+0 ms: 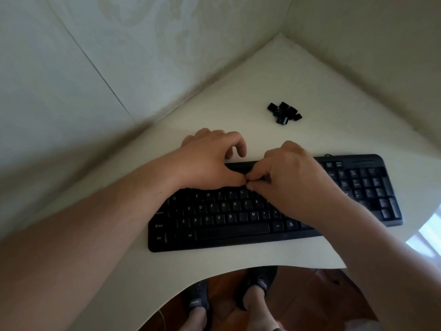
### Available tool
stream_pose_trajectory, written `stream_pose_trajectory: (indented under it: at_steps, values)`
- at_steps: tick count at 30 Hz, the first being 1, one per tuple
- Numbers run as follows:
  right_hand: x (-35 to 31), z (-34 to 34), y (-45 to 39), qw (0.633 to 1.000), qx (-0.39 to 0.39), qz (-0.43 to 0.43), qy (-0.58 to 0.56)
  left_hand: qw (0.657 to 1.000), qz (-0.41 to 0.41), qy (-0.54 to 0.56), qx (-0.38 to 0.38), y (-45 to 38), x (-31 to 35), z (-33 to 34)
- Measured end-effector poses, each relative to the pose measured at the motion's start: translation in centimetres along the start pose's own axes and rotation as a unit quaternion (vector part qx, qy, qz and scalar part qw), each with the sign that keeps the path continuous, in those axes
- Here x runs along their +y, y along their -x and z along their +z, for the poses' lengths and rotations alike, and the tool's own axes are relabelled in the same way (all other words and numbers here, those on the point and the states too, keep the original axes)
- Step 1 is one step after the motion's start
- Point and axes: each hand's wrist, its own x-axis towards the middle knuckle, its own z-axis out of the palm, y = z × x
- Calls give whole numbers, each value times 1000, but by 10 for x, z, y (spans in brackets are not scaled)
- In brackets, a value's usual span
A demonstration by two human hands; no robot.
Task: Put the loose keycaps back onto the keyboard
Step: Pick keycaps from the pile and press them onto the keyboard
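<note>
Keycaps, black and loose, lie in a small heap toward the desk's far corner, well apart from the black keyboard near the front edge. Over its upper rows the left hand and right hand meet, fingers curled, fingertips touching; whether they pinch a keycap cannot be told.
</note>
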Motion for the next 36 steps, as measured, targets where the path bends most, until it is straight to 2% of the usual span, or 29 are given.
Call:
stream_pose_trajectory:
  at_steps: [7,12,20,27,33,36]
  values:
    - [7,4,3,996,26,-73,39,999,-36,0,-28,-4,9,-2]
    - [11,9,12,991,72,-100,55,997,-70,15,-35,-8,16,-1]
    - [14,20,31,988,100,-106,56,996,-78,-3,-32,-7,18,0]
    - [12,18,26,987,108,-86,76,994,-100,26,-33,-9,20,0]
    - [14,13,26,982,66,-117,131,994,-101,1,-46,-12,24,-1]
    - [17,12,24,987,85,-104,94,991,-117,37,-57,-14,21,-2]
